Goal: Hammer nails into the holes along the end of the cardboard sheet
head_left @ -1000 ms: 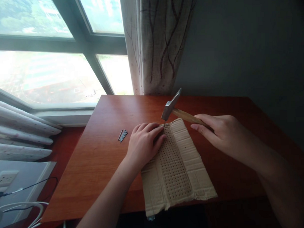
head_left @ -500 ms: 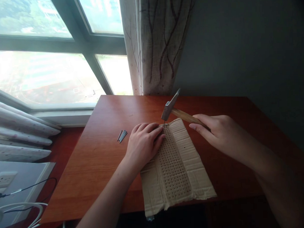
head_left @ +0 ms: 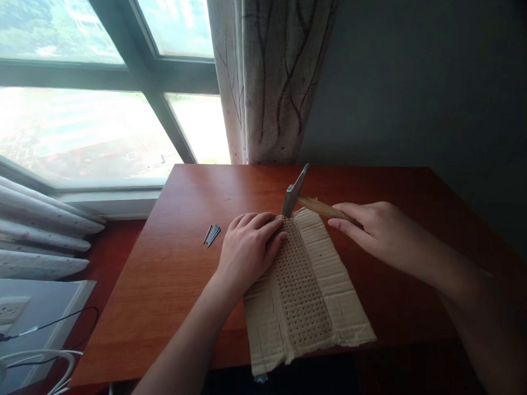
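A sheet of brown cardboard (head_left: 347,307) with rows of small punched holes along its middle lies on the wooden table. My left hand (head_left: 248,244) rests flat on its upper left part, fingers extended and thumb apart, fingertips close to the hammer's striking face. The hammer (head_left: 294,193) has a metal head and a wooden handle. My right hand (head_left: 372,222) is closed around the handle. The head is down at the cardboard's far edge, where it hides the nail beneath it. Several loose nails (head_left: 212,235) lie on the table left of my left hand.
The reddish-brown table (head_left: 163,304) ends at a window (head_left: 92,134) and a patterned curtain (head_left: 280,76). A dark wall (head_left: 414,71) stands at the right. At lower left are a wall socket (head_left: 10,310) and cables (head_left: 66,365).
The hammer head has come down onto the spot where a nail stood upright in the cardboard. My left hand and the loose nails have stayed in place.
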{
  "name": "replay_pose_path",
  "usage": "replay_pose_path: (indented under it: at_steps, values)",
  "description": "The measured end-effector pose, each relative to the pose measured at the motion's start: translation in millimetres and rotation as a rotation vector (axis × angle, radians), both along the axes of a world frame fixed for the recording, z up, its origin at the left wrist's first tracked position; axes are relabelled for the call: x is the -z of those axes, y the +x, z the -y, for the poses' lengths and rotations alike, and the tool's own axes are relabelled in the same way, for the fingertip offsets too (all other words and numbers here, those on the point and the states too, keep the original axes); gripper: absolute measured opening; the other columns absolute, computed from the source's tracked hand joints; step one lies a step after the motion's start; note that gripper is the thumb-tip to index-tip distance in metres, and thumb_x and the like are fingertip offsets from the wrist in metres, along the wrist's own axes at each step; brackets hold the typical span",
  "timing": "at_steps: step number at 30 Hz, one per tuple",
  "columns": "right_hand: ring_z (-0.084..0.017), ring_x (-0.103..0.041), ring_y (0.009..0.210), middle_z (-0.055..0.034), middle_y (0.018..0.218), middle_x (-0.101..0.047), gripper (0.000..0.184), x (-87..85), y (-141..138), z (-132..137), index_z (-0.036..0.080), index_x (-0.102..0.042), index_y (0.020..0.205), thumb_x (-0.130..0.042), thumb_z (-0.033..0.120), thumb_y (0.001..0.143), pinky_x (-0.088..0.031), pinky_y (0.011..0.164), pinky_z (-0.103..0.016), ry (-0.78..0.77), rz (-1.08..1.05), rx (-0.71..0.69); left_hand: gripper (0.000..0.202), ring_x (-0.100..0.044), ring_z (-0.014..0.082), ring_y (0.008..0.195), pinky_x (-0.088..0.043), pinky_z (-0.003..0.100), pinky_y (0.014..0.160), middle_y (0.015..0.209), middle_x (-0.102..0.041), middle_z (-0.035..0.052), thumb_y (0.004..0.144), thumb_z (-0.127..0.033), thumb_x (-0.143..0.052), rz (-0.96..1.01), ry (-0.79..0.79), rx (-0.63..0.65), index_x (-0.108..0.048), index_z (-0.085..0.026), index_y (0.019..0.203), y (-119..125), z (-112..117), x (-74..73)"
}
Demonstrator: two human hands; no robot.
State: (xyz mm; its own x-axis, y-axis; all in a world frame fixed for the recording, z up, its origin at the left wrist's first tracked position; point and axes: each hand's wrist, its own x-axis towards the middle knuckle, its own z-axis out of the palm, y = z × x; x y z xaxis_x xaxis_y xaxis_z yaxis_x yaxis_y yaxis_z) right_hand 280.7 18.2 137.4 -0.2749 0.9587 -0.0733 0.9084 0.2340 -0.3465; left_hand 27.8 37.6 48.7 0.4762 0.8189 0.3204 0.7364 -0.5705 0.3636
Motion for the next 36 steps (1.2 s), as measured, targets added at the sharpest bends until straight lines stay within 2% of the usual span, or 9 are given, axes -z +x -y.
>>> replay_pose_path:
  at_steps: [5, 11, 17, 28, 36]
  values:
    - [-0.017, -0.063, 0.066, 0.0008, 0.074, -0.069, 0.03, 0.4, 1, -6, 0.024, -0.063, 0.089, -0.047, 0.045, 0.102, -0.037, 0.061, -0.031, 0.042, -0.021, 0.015, 0.032, -0.064, 0.0257, 0.111, -0.047, 0.046, 0.099, 0.127, -0.07, 0.0026, 0.1, -0.041, -0.051, 0.003, 0.006, -0.005, -0.069, -0.028, 0.124, 0, 0, -0.3]
    - [-0.019, -0.066, 0.071, -0.0004, 0.08, -0.072, 0.028, 2.6, 0, -6, 0.025, -0.065, 0.092, -0.048, 0.045, 0.101, -0.038, 0.064, -0.032, -0.005, 0.017, -0.004, 0.033, -0.064, 0.0255, 0.111, -0.047, 0.045, 0.099, 0.127, -0.071, 0.0025, 0.101, -0.041, -0.05, 0.007, 0.012, -0.006, -0.069, -0.028, 0.125, 0, -1, 2.3]
    - [-0.018, -0.064, 0.069, 0.0001, 0.075, -0.069, 0.028, -0.7, -2, -9, 0.025, -0.064, 0.091, -0.047, 0.045, 0.102, -0.036, 0.063, -0.032, 0.071, 0.031, 0.018, 0.034, -0.064, 0.0255, 0.111, -0.047, 0.045, 0.099, 0.127, -0.07, 0.0019, 0.101, -0.042, -0.05, 0.001, 0.007, -0.008, -0.069, -0.028, 0.125, 0, 0, 3.1]
    - [-0.022, -0.069, 0.073, -0.0022, 0.078, -0.073, 0.025, 13.5, 0, -10, 0.026, -0.069, 0.101, -0.049, 0.041, 0.1, -0.041, 0.063, -0.03, 0.141, 0.095, -0.07, 0.033, -0.065, 0.025, 0.109, -0.048, 0.045, 0.098, 0.126, -0.071, 0.0035, 0.1, -0.041, -0.052, 0.018, 0.009, 0.0, -0.07, -0.028, 0.124, -1, -1, 2.5]
    - [-0.021, -0.07, 0.075, -0.0025, 0.081, -0.074, 0.028, 8.1, -2, -12, 0.025, -0.068, 0.1, -0.047, 0.042, 0.102, -0.044, 0.068, -0.031, 0.106, 0.059, -0.05, 0.033, -0.065, 0.0253, 0.109, -0.048, 0.045, 0.098, 0.125, -0.071, 0.0035, 0.1, -0.041, -0.051, 0.014, 0.013, -0.008, -0.07, -0.028, 0.124, 0, -1, 2.2]
